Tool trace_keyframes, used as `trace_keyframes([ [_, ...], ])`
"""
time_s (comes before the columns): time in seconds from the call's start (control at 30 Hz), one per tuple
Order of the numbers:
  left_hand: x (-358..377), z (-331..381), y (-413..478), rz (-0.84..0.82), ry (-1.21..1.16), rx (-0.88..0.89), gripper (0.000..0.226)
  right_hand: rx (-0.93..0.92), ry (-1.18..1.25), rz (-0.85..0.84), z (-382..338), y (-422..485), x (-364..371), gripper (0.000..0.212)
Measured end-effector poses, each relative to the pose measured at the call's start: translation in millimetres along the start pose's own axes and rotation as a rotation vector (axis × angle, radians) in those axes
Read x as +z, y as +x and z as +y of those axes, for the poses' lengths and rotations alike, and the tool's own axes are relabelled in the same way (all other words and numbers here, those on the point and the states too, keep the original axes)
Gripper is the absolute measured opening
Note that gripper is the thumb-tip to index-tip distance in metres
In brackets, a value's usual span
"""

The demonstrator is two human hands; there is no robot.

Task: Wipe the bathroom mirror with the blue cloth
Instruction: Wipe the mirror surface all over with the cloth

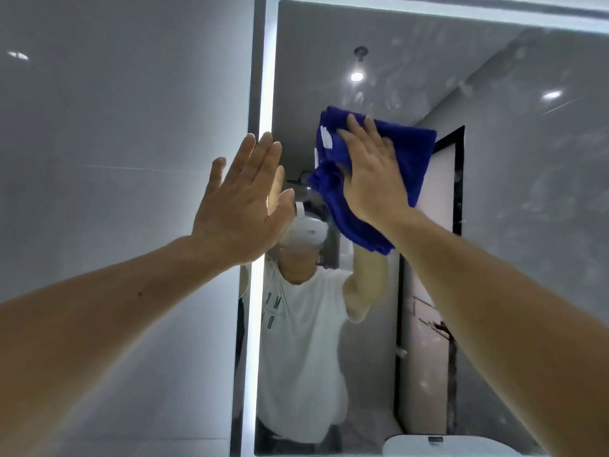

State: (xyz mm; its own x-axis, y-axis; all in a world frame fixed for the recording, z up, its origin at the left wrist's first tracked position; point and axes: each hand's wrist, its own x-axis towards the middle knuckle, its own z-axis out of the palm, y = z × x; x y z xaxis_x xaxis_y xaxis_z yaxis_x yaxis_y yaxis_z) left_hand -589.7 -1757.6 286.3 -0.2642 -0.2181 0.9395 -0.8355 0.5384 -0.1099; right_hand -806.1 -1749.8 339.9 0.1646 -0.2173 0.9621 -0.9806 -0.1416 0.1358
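Against the mirror (494, 225), upper middle, right hand (372, 169) presses blue cloth (412, 153) with straight fingers; left hand (244, 196) spread, empty, at mirror's edge; reflected shirt (296, 324) print reversed, unreadable; cloth partly hidden.

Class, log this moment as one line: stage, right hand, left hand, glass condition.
stage: wiping mirror, upper area | right hand: flat, pressing blue cloth on it | left hand: open, beside lit edge | smudges: upper right
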Motion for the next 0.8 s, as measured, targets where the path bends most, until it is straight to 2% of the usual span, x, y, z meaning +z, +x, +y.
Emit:
trace_keyframes([
  [0.1, -8, -1, 13, 0.034, 0.007, 0.007, 0.072, 0.057, 0.015, 0.033, 12, 45, -9, 0.049],
  [0.2, -14, -1, 22, 0.049, 0.016, 0.028, 0.073, 0.052, 0.011, 0.062, 10, 43, -6, 0.050],
  [0.33, -18, 3, 33, 0.075, 0.029, 0.014, 0.073, -0.032, -0.037, 0.052, 4, -12, 3, 0.054],
  [0.47, -21, 6, 40, 0.067, 0.018, 0.022, 0.074, -0.104, -0.044, -0.037, -1, -82, 16, 0.061],
  [0.57, -21, 7, 43, 0.066, 0.035, 0.030, 0.074, -0.161, -0.095, -0.079, 3, -107, 21, 0.057],
  [0.67, -23, 7, 51, 0.072, 0.052, 0.053, 0.074, -0.211, -0.121, -0.081, 8, -86, 19, 0.052],
  [0.8, -26, 8, 70, 0.109, 0.039, 0.042, 0.074, -0.165, -0.095, -0.015, 9, -3, 5, 0.050],
])
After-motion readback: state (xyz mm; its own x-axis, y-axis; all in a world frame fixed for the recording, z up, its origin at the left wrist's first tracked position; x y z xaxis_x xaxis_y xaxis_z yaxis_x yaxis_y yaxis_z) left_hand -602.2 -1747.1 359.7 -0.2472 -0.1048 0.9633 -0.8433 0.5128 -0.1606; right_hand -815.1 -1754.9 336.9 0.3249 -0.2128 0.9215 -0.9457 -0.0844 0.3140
